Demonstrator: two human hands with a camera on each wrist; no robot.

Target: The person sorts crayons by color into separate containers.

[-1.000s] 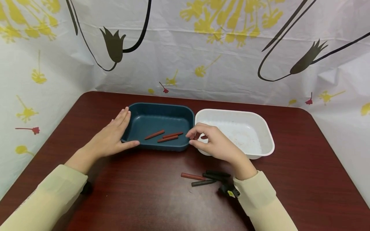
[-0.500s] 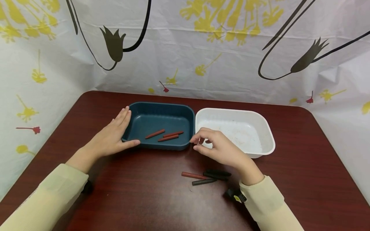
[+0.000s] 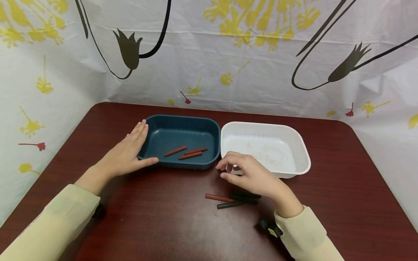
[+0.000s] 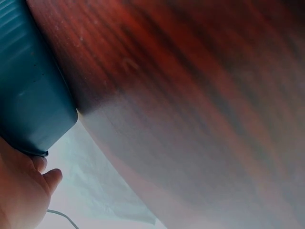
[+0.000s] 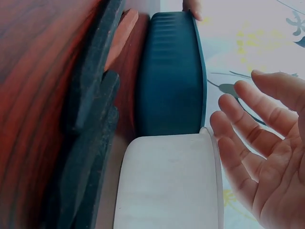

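My left hand (image 3: 122,154) rests with straight fingers along the left rim of a dark blue tray (image 3: 183,165). Three red crayons, one of them (image 3: 175,150) apart from the other two, lie inside that tray. My right hand (image 3: 248,172) hovers near the front left corner of a white tray (image 3: 297,174), its fingers loosely bent and nothing between them. Below it on the table is a small pile: a red crayon (image 3: 217,198) and several black crayons (image 3: 230,205). In the right wrist view the black crayons (image 5: 90,95) show large, and the palm (image 5: 281,171) is bare.
Both trays stand side by side on a dark red wood table (image 3: 156,217). Small crumbs dot the white tray's floor. Behind the table hangs a white patterned sheet (image 3: 196,54). A black wrist camera (image 3: 271,226) sits under the right sleeve.
My right hand has drawn back from the blue tray's right corner, toward the front and slightly right, over the pile. The left hand and the crayons stay put.
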